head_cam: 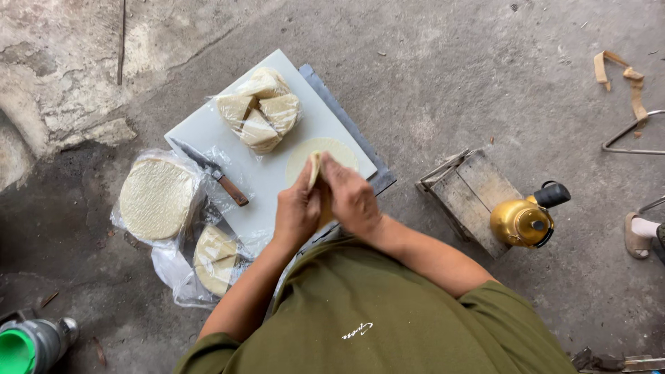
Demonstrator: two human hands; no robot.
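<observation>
Gripping a folded piece of pale dough wrapper [315,170], both hands meet above the near right part of the white cutting board [208,131]. The left hand [296,211] pinches the wrapper's left side with closed fingers; the right hand [351,197] closes its fingers on the right side. The wrapper stands roughly upright between the fingertips, its long axis running away from the person, its top edge pointing toward the far end of the board.

Directly beyond the hands, a flat round wrapper sheet [332,149] lies on the board, partly covered by the hands. At the far end of the board sits a clear plastic bag of quartered wrapper stacks [260,111], wedge-shaped and cream-coloured. A knife with a brown wooden handle [211,170] lies diagonally on the left of the board, blade pointing away and left.

Left of the board, on the rough grey concrete floor [450,76], a round stack of textured wrappers [156,197] rests on clear plastic; a second bag of cut wedges [215,260] lies nearer the person. Right of the board stand a weathered wooden stool [464,187] and a shiny brass kettle with a black handle [523,221], well apart from the hands. A green-lidded container [24,346] occupies the lower left corner.
</observation>
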